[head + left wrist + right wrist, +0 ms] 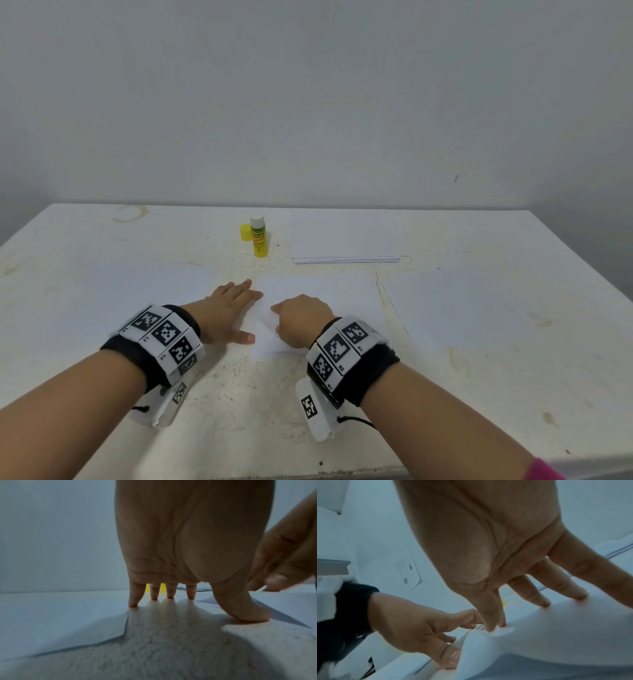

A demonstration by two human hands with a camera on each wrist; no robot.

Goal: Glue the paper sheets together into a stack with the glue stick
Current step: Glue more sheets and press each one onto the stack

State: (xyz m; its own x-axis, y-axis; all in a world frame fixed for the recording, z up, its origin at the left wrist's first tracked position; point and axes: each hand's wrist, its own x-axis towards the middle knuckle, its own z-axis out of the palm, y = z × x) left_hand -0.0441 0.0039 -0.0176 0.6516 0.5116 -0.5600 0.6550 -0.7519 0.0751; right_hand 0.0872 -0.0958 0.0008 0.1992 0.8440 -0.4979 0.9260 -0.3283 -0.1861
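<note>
The head view looks forward and down from above the table [102, 240], the wall toward 12 o'clock. The left wrist view sits low under the left hand [180, 540], close, facing 12 o'clock. The right wrist view faces 10 o'clock, close under the right hand [479, 540]. All share the middle sheet [325, 294].

Only text you can actually read is "Glue Stick" on the green label of the glue stick [258, 236]. The smaller print below it is too blurry. Wristband markers [165, 331] are just black-and-white patterns.
</note>
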